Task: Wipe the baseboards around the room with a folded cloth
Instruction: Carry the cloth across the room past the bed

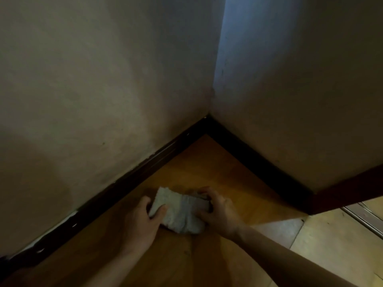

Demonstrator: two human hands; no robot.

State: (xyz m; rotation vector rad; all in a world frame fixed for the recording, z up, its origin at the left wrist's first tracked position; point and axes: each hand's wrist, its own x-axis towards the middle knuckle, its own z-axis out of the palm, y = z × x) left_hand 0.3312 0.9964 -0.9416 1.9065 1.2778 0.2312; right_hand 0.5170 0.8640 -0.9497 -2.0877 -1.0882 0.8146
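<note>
At the 12 o'clock corner, two dark baseboard (128,179) runs meet over the wooden floor (207,162). The folded cloth (180,212) sits at 6 o'clock, low over the floor, apart from both runs. Judged light, soft and limp: grip across the folds. The left hand (143,220) pinches its 9 o'clock edge; the right hand (221,212) clasps its 3 o'clock end. Floor contact and dust cannot be determined.

A wedge of wooden floor (194,160) is closed in by the left baseboard (132,177) and the right baseboard (259,162), which meet at the inner corner. Its mouth is taken up by the folded cloth (180,212), gripped by the left hand (143,220) and right hand (219,210). A narrow strip is left beside the left baseboard. Open floor is seen past the outer wall corner (310,195).
</note>
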